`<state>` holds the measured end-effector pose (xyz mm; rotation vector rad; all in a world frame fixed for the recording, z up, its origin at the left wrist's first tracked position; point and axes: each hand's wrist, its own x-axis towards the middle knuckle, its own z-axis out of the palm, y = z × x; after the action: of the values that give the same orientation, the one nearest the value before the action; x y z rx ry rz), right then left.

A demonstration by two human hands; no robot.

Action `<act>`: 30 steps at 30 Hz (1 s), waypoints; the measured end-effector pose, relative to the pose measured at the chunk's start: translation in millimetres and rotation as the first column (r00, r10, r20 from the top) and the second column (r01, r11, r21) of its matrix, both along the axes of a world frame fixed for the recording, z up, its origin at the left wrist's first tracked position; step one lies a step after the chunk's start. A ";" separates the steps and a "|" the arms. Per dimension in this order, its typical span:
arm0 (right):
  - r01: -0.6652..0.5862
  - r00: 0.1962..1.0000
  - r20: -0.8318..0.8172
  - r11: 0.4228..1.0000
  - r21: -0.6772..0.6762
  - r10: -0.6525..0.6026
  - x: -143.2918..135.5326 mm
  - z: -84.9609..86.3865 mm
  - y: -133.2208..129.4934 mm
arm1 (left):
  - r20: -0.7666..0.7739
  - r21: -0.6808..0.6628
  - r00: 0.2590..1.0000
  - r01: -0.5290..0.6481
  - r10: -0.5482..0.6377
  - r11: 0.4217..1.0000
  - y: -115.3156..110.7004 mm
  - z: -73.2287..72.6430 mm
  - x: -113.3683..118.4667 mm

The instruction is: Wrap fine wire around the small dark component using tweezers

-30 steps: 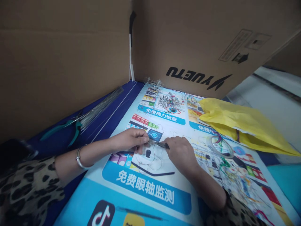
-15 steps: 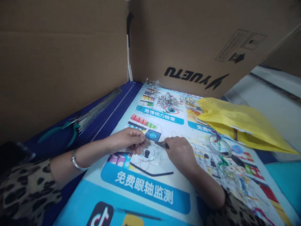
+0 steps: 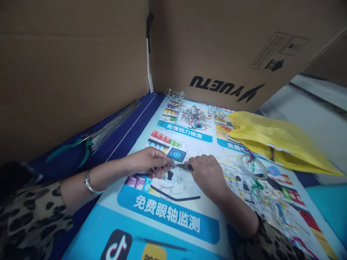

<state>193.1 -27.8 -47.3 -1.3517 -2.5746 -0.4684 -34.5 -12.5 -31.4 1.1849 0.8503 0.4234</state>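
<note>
My left hand (image 3: 151, 161) is closed in a pinch on thin wire, of which a loose loop (image 3: 173, 186) hangs below the fingers. My right hand (image 3: 207, 175) is wrapped round pliers (image 3: 184, 166), whose dark, narrow jaws point left at the wire by my left fingertips. The handles are hidden inside my palm. Whether the jaws are closed on the wire is too small to tell. Both hands are above a printed sheet (image 3: 211, 216).
Teal-handled pliers (image 3: 86, 153) and a bundle of straight wires (image 3: 116, 124) lie at left. Tangled coloured wire (image 3: 196, 115) is farther back. A clear ring (image 3: 252, 167) and a yellow bag (image 3: 282, 141) are at right. Cardboard walls (image 3: 217, 47) stand behind.
The pliers' jaws have moved slightly left, closer to my left fingertips. My left hand has stayed nearly in place, still pinching the wire.
</note>
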 end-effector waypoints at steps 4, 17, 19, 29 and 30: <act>0.007 1.000 0.011 1.000 -0.020 -0.007 -0.6 -0.2 -0.4 | -0.030 0.012 1.000 0.007 -0.007 1.000 -1.0 2.4 1.3; 0.230 0.972 0.001 0.956 -0.182 -0.234 0.7 7.1 -2.6 | -0.075 0.004 0.994 -0.078 0.079 0.997 -2.4 1.7 4.8; 0.268 0.961 -0.015 0.940 -0.213 -0.277 2.9 9.0 -3.8 | -0.078 0.000 0.994 -0.079 0.079 0.997 -2.3 3.5 5.9; 0.193 0.972 0.144 0.980 -0.047 -0.184 -14.7 24.4 -22.8 | -0.098 0.094 0.984 -0.142 0.151 0.985 -4.4 -6.4 9.9; 0.203 0.968 0.156 0.978 -0.037 -0.195 -17.4 24.7 -23.2 | -0.105 0.112 0.982 -0.144 0.156 0.983 -5.3 -7.3 10.4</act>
<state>175.7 -51.0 -22.6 -1.6642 -2.5970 -0.5597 -24.0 -17.7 -38.7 1.2548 1.0306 0.5326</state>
